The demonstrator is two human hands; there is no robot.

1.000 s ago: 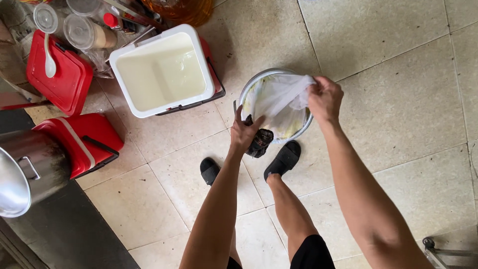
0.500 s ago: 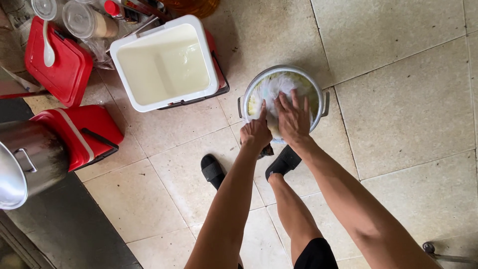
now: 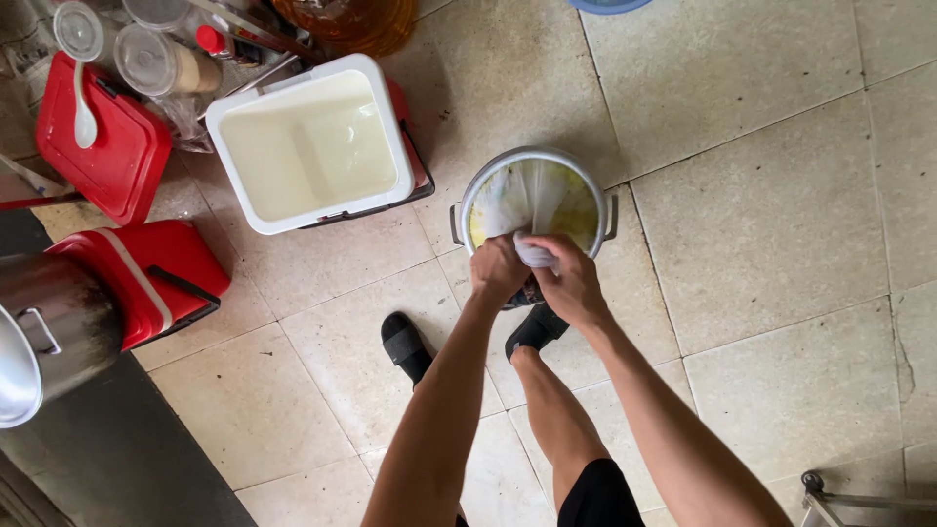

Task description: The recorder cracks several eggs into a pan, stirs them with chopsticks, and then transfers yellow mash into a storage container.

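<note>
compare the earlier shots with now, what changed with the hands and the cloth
Both hands, left hand and right hand, came together at the pot's near rim, bunching the white cloth that was spread over it. The pot, white cooler and red boxes stayed put.

Overall light: bright, even, soft daylight across the pale floor tiles (image 3: 761, 195)
Shadows: faint and short, just below the left hand (image 3: 498, 271) and right hand (image 3: 571, 283), under the sandals
Glare: soft sheen on the white cloth (image 3: 532, 200) just above the hands; bright highlight on the steel pot (image 3: 44, 332) far left of them
Dim zone: dark floor strip at lower left
Sharpness: crisp around the hands, slight softness on forearms near the bottom edge
Distortion: mild wide-angle stretch toward corners
</note>
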